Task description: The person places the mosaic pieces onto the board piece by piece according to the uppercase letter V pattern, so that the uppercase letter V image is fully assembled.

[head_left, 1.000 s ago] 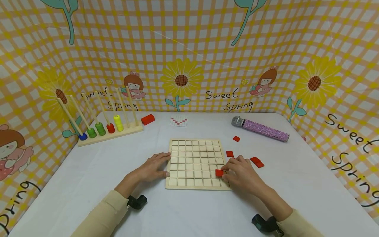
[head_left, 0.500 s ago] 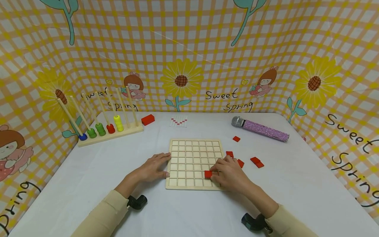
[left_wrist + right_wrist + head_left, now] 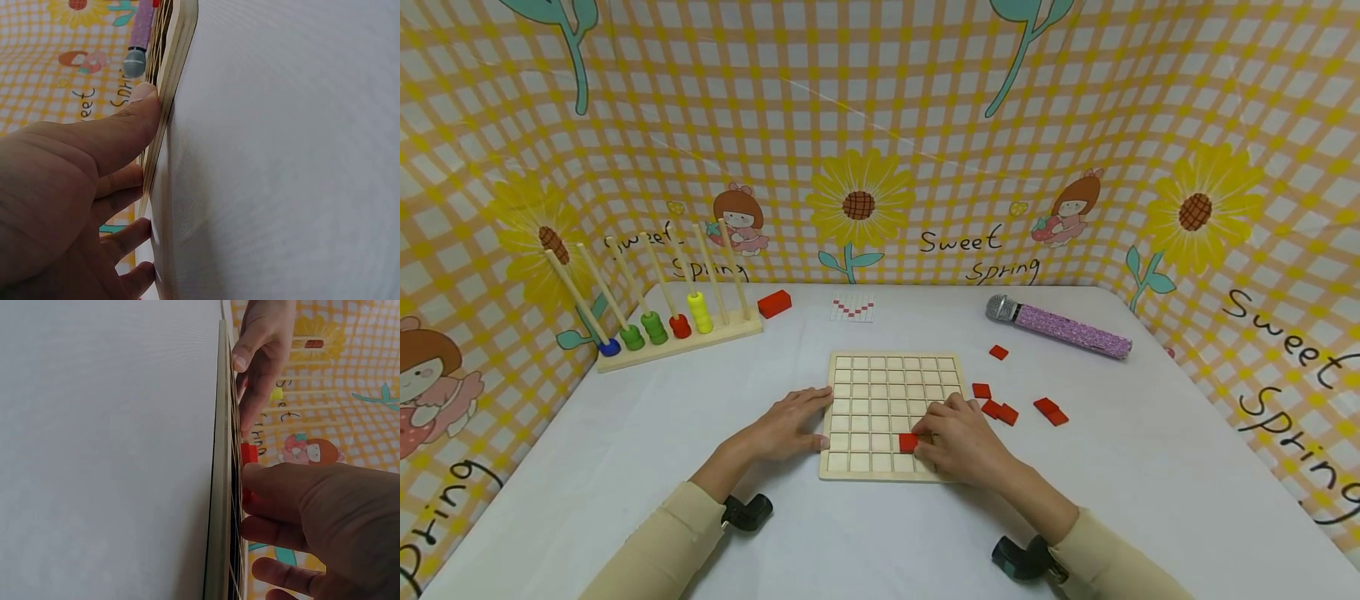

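Starting from the left, and taking the board as our clock with twelve o'clock straight away from the person, we see a bead rack (image 3: 681,342) at ten o'clock on the white table (image 3: 880,542). Its upright sticks carry, left to right, blue, green, green, red and yellow beads. At nine o'clock we find the left hand (image 3: 781,427), unclenched, its thumb and fingertips resting against the board's left edge, with a dark wrist camera (image 3: 747,512) just below the sleeve's end. Near the rack's right end, toward eleven o'clock, lies a red block (image 3: 775,304). Just short of twelve o'clock we spot a small white card (image 3: 852,308) with a zigzag of red squares on a grid.

Next comes the wooden board (image 3: 859,387) itself, lying flat and divided into square cells. On it, at about five o'clock from its middle, a red tile (image 3: 907,443) sits over the second row from the near edge; we cannot tell whether it is seated in a cell. The right hand (image 3: 962,440) pinches that tile between thumb and finger, coming in from four o'clock.

Beyond the board's right edge, we count a loose tile (image 3: 981,390) just beside it, another tile (image 3: 998,352) at two o'clock, a touching pair of tiles (image 3: 1008,414) near three, and a second pair (image 3: 1050,411) farther out. Rightmost, we have a purple glittery microphone (image 3: 1067,329) at two o'clock, its silver head pointing toward ten.
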A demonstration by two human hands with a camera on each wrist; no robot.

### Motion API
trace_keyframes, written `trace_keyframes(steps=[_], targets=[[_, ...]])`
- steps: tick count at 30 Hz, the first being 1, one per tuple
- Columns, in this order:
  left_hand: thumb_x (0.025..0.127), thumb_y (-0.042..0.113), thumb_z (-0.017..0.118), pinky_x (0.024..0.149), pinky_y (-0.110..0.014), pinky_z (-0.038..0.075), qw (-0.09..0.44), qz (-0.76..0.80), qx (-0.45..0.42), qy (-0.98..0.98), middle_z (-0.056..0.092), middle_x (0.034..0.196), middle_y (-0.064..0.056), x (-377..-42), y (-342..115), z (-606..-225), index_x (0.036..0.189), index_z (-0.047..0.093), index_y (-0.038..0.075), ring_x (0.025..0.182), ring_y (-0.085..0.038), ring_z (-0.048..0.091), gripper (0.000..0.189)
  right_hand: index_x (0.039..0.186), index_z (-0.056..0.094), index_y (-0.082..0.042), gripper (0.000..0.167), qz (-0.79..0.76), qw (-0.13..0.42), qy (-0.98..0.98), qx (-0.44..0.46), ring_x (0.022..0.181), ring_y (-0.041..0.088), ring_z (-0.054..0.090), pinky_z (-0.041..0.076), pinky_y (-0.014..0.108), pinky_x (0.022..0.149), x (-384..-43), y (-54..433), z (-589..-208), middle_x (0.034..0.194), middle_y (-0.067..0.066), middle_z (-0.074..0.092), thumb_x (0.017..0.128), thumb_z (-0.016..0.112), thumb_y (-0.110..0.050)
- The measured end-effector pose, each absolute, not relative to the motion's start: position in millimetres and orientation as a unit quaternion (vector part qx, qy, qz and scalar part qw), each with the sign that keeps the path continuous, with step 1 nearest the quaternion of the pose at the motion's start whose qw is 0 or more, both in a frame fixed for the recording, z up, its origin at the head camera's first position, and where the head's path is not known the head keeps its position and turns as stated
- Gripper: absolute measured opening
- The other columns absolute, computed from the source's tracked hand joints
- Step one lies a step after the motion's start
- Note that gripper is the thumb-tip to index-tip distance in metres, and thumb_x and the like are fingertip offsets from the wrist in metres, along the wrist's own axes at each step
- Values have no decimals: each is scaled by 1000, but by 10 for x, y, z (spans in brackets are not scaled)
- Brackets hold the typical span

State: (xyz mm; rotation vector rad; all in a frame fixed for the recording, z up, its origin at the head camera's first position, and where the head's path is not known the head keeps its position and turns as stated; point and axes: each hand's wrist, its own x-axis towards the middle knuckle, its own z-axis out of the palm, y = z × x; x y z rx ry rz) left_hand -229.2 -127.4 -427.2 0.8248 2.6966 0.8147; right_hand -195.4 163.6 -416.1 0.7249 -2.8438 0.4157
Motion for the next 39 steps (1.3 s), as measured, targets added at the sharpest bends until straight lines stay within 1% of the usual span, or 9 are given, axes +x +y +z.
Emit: trace_keyframes(steps=[11,20,27,33,39], targets=[[88,24,67,112,-59,22,102,274,277,915,29,154,-13,-2289,-1272,-4271,145,34,2,142,-39,23,70,91,75,-19,14,123,85,-957,247,80,13,40,30,29,73,-1964,1590,-4155,87,-7,65,77,74,-24],[88,25,67,111,-60,22,99,273,283,914,30,154,-14,-2288,-1269,-4272,144,35,1,141,-40,24,69,90,75,-21,15,115,102,-952,264,80,13,42,30,28,71,-1985,1593,-4178,86,-6,65,76,74,-25],[88,25,66,111,-60,22,99,272,282,915,29,154,-14,-2291,-1275,-4271,145,34,1,141,-40,23,70,91,75,-22,18,123,98,-952,264,81,14,42,33,30,73,-1987,1586,-4185,87,-5,64,75,77,-30],[87,26,67,112,-58,22,102,268,274,918,29,154,-11,-2292,-1269,-4281,146,33,4,142,-38,23,71,92,75,-22,20,129,95,-951,263,82,13,42,34,31,74,-1983,1586,-4189,87,-5,64,74,78,-31],[87,26,67,112,-59,23,101,271,275,917,30,154,-11,-2295,-1265,-4283,145,34,3,142,-38,24,71,92,75,-22,22,123,89,-955,256,83,14,43,34,31,74,-1984,1602,-4177,88,-4,64,74,79,-32]])
